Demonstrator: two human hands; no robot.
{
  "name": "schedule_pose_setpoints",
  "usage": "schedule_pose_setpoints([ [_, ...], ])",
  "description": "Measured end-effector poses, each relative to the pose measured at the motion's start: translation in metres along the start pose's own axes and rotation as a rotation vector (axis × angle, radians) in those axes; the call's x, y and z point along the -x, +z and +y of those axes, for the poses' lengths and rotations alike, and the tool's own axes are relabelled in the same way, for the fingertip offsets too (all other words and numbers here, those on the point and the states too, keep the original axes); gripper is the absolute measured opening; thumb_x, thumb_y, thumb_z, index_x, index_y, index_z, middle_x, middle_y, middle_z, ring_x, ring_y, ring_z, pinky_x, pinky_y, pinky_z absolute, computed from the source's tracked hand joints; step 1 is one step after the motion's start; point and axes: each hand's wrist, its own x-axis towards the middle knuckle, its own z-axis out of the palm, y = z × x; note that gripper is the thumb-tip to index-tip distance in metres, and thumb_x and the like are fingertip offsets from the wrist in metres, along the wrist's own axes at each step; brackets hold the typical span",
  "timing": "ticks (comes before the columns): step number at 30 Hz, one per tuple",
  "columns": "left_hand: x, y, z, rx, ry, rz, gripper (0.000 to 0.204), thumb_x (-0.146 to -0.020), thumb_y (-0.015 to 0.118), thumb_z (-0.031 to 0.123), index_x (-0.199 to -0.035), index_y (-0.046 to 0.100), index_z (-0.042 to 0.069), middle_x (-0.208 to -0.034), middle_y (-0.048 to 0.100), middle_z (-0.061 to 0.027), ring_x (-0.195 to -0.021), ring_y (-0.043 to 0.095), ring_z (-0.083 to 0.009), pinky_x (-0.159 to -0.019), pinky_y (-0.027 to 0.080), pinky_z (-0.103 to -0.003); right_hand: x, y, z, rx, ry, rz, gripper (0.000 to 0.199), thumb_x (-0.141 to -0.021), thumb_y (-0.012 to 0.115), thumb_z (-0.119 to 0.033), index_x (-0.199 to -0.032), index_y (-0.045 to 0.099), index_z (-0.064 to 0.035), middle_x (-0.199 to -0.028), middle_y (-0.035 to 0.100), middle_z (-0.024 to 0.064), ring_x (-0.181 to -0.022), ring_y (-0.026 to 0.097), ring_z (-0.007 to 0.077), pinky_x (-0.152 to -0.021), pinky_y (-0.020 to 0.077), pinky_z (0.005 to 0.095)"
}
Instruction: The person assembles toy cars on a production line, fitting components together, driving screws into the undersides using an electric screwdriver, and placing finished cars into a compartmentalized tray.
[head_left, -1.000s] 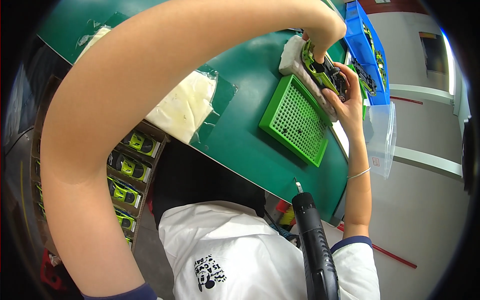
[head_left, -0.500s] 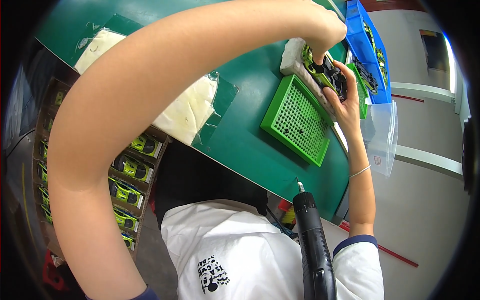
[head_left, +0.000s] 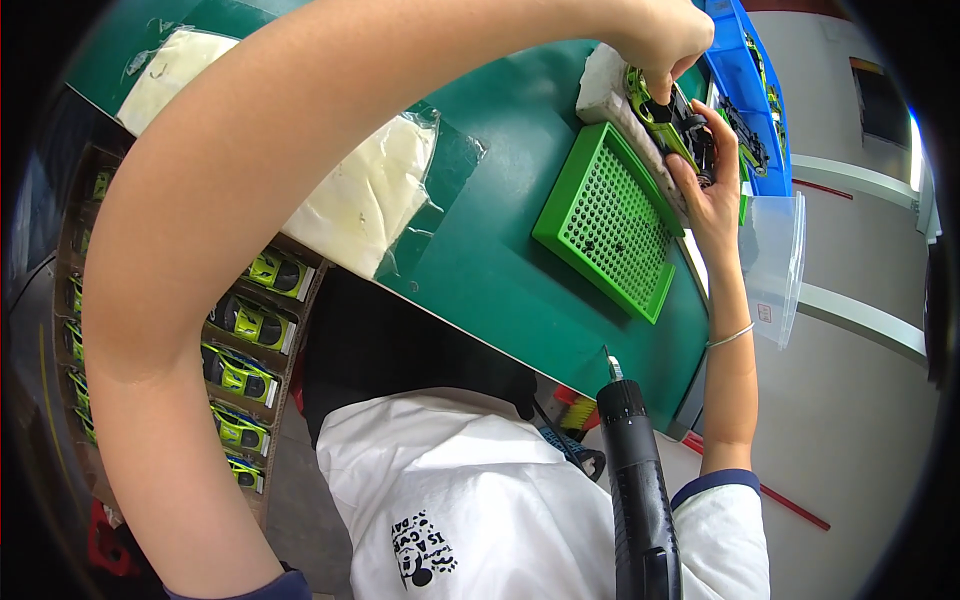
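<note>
A bright green and black toy car point(head_left: 660, 122) lies tilted on a white foam block point(head_left: 603, 85) at the far right of the table. Its green shell is on the left, with black parts of the underside or interior showing on the right. My right hand point(head_left: 716, 175) grips the car's near right side between thumb and fingers. Reaching across from the left, my left hand point(head_left: 668, 40) has its fingers curled, and one digit presses down into the shell; its other fingertips are hidden. Close to my body, a black electric screwdriver point(head_left: 640, 470) points its bit at the table.
A green perforated tray point(head_left: 560, 212) with a few small dark pieces sits beside the foam. Behind my hands stands a blue bin point(head_left: 735, 50) of car parts, near a clear plastic box point(head_left: 775, 260). A cream padded sheet point(head_left: 365, 200) and a carton point(head_left: 300, 335) of green cars lie left.
The view has shifted slightly, so the table things sit a little higher and the hands farther right. Both hands stay on the toy car, with little change in grip.
</note>
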Motion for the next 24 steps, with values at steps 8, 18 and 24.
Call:
schedule_pose_setpoints([
  [8, -0.005, 0.002, 0.005, 0.018, -0.030, -0.008, 0.026, -0.060, 0.074, 0.025, -0.080, 0.068, 0.010, -0.085, 0.065, -0.0095, -0.083, 0.061, -0.0234, -0.073, 0.045, -0.035, 0.005, -0.002, 0.003, 0.000, -0.023, 0.021, 0.051, -0.074, 0.066, -0.012, -0.120, 0.043, -0.0067, -0.110, 0.049, 0.0075, -0.098, 0.048, 0.0162, -0.087, 0.0381, 0.0280],
  [18, -0.002, 0.009, -0.002, 0.110, -0.024, 0.032, 0.025, -0.061, 0.074, 0.025, -0.079, 0.069, 0.010, -0.081, 0.065, -0.0105, -0.079, 0.062, -0.0234, -0.071, 0.047, -0.034, 0.006, -0.003, 0.005, -0.024, -0.031, -0.009, 0.051, -0.077, 0.062, -0.010, -0.123, 0.041, -0.0090, -0.113, 0.047, 0.0074, -0.103, 0.047, 0.0167, -0.090, 0.0366, 0.0281],
  [24, 0.006, 0.017, -0.008, 0.291, -0.092, 0.114, 0.023, -0.063, 0.073, 0.022, -0.080, 0.068, 0.008, -0.082, 0.065, -0.0126, -0.078, 0.062, -0.0247, -0.072, 0.048, -0.033, 0.004, -0.001, 0.009, -0.023, -0.044, -0.010, 0.050, -0.078, 0.062, -0.012, -0.123, 0.041, -0.0101, -0.116, 0.046, 0.0068, -0.103, 0.047, 0.0163, -0.091, 0.0361, 0.0283],
])
